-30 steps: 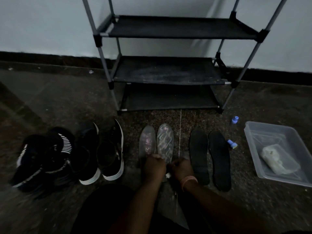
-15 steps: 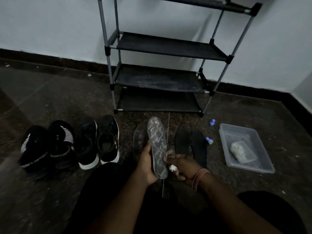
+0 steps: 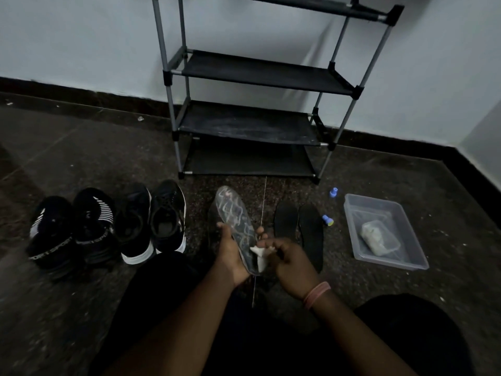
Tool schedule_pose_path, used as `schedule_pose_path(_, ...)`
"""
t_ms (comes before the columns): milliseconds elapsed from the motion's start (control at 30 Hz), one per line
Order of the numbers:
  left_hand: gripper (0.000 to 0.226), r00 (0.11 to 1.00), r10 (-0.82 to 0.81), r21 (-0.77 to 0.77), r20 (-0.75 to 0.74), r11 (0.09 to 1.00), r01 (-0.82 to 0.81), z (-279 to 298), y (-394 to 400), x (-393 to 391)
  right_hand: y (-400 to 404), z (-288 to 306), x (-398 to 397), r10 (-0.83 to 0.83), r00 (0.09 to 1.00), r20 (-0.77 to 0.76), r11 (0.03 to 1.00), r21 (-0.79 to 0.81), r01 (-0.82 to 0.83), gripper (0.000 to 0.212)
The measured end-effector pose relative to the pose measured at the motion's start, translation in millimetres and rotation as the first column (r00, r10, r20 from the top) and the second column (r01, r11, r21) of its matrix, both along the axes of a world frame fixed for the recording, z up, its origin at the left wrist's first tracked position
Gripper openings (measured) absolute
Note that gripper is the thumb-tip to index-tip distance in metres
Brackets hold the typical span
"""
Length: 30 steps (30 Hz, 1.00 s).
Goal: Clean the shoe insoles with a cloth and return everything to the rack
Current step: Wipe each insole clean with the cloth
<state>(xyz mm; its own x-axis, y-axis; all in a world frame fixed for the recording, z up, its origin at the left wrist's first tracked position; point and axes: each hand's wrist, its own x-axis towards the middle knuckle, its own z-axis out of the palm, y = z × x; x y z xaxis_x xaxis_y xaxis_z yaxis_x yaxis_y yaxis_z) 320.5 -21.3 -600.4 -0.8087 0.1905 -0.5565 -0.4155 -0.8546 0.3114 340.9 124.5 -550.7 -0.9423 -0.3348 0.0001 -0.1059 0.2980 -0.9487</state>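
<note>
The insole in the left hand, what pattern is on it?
The insole shows pale wavy streaks on grey, in the head view.

Home entryway corner, shoe rack (image 3: 254,123) against bare wall (image 3: 81,36), sneakers (image 3: 108,226) on floor (image 3: 81,158)

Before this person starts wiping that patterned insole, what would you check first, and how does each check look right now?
1. Patterned insole held firmly by left hand: ok.
2. White cloth pinched in right hand: ok.
3. Cloth touching the insole: ok, at its near end.
4. Cloth damp enough: cannot tell.
5. Black insoles on the floor, waiting within view: ok.
6. Rack shelves free for the return: ok.
</note>
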Motion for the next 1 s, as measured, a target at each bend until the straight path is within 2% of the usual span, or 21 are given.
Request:
schedule_pose_path(133,0.086,0.998,0.067,0.050,0.007,0.996,-0.067,0.7,2.3,-6.2,-8.5,-6.0,-3.3,0.089,0.967,-0.239,0.975,0.220,-0.036,0.020)
schedule_pose_path(200,0.068,0.995,0.099,0.055,-0.016,0.994,-0.098,2.5,-0.2,-11.2,-9.8,-8.5,-12.7,0.093,0.952,-0.292,0.954,0.298,-0.002,0.020)
schedule_pose_path(267,0.060,0.993,0.119,0.053,-0.023,0.992,-0.118,2.5,-2.7,-15.8,-13.0,-9.6,-20.5,0.133,0.940,-0.315,0.932,0.361,-0.011,0.021)
schedule_pose_path(400,0.058,0.990,0.143,0.001,-0.016,0.990,-0.143,-3.8,-0.9,-23.9,-19.0,-6.5,-28.4,0.239,0.928,-0.287,0.892,0.443,-0.093,0.027)
schedule_pose_path(533,0.064,0.985,0.174,0.015,0.006,0.985,-0.174,-14.4,-2.9,-36.2,-18.9,-10.7,-43.6,0.386,0.886,-0.256,0.836,0.502,-0.219,0.030)
schedule_pose_path(633,0.069,0.992,0.129,-0.008,0.005,0.992,-0.129,-18.7,-0.7,-40.6,-17.5,-9.5,-48.7,0.435,0.852,-0.292,0.787,0.582,-0.202,0.038)
schedule_pose_path(700,0.070,0.995,0.094,-0.019,-0.011,0.995,-0.095,-20.5,-0.3,-42.5,-17.1,-12.5,-50.9,0.399,0.872,-0.283,0.814,0.548,-0.194,0.037)
schedule_pose_path(767,0.071,0.997,0.078,-0.001,-0.023,0.997,-0.078,-22.2,-1.2,-44.1,-15.6,-20.3,-52.6,0.357,0.913,-0.198,0.842,0.491,-0.223,0.029)
schedule_pose_path(933,0.075,0.998,0.001,0.007,-0.061,1.000,0.000,-21.2,7.1,-40.6,-14.4,-24.0,-59.0,0.249,0.940,-0.233,0.854,0.511,-0.099,0.026)
schedule_pose_path(1000,0.075,0.997,-0.019,0.004,-0.073,1.000,0.019,-19.5,8.8,-38.7,-16.0,-21.9,-58.4,0.233,0.929,-0.286,0.831,0.555,-0.038,0.026)
